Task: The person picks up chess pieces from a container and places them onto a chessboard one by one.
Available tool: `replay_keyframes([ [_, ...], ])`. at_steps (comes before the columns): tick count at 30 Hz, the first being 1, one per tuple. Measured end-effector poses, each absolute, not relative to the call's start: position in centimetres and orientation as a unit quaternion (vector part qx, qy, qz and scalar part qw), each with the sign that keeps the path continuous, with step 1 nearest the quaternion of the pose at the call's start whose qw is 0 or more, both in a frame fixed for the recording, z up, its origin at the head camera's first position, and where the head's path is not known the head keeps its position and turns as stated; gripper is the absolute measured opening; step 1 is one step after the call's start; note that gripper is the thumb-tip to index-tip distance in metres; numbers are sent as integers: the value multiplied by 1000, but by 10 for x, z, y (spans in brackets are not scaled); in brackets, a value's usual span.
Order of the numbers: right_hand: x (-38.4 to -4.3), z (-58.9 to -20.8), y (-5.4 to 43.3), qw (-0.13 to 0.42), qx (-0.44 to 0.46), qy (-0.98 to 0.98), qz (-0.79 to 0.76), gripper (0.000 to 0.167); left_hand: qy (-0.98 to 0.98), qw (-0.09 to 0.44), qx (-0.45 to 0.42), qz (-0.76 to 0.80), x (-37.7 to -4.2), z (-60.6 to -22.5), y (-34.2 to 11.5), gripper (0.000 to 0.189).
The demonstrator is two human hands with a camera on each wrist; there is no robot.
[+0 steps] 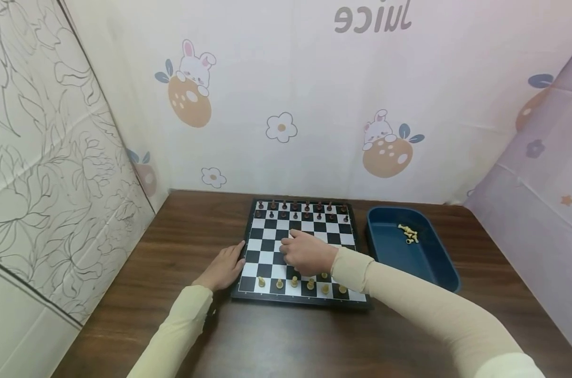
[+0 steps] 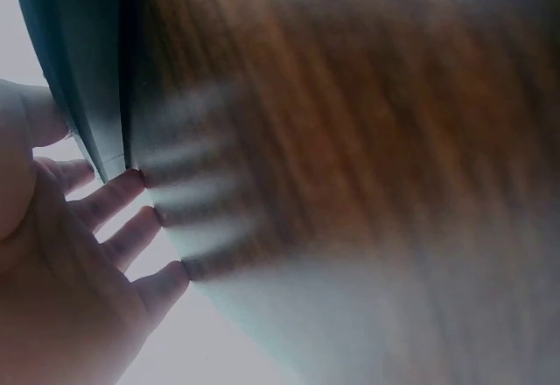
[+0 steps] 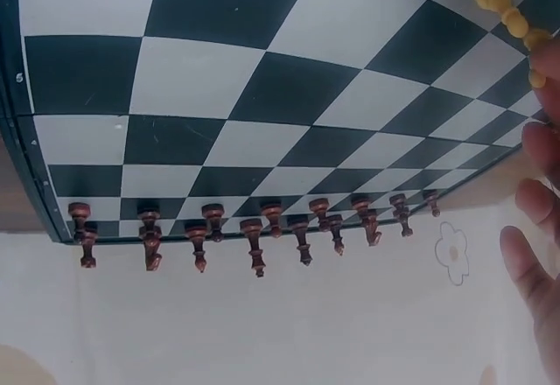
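A black-and-white chessboard (image 1: 267, 244) lies on the table, with dark red chess pieces (image 3: 254, 243) in two rows along its far side. Cream pieces (image 1: 294, 281) stand along the near side, one more (image 1: 324, 275) in front of them. My right hand (image 1: 309, 254) is low over the near half of the board, fingers bent downward. At its fingertips, in the right wrist view, a small cream chess piece (image 3: 537, 78) is pinched, partly hidden by a finger. My left hand (image 1: 224, 266) rests at the board's left edge, its fingers (image 2: 131, 236) extended and spread.
Right of the board is a blue tray (image 1: 390, 254), holding several loose cream pieces (image 1: 410, 233) near its far end. Brown wooden tabletop (image 1: 182, 247) surrounds both. A printed curtain (image 1: 314, 173) hangs behind the table's far edge.
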State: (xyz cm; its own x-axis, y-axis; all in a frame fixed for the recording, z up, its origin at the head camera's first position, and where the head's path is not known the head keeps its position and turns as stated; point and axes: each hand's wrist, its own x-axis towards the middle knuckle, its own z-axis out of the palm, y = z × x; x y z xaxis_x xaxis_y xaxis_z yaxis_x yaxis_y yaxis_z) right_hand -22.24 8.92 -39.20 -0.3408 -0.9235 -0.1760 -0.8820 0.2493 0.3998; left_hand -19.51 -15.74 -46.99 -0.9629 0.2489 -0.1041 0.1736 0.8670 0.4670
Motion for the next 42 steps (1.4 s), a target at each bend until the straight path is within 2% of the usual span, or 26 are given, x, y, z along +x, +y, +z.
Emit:
replay_keyframes([
  [10, -224, -394, 90, 29, 588, -788, -183, 20, 963, 80, 108, 233, -196, -469, -157, 57],
  [16, -228, -385, 114, 33, 577, -801, -158, 21, 961, 80, 114, 238, -194, -472, -156, 57],
  [27, -243, -359, 219, 40, 436, -887, -147, 12, 961, 76, 117, 240, -192, -469, -156, 57],
  [32, -253, -355, 275, 68, 388, -910, -129, 12, 962, 80, 115, 234, -192, -469, -157, 57],
  [36, -261, -358, 317, 87, 375, -917, -106, 12, 963, 79, 111, 233, -193, -470, -156, 57],
  [42, -272, -378, 356, 65, 349, -930, -93, 22, 964, 85, 106, 228, -193, -471, -156, 58],
])
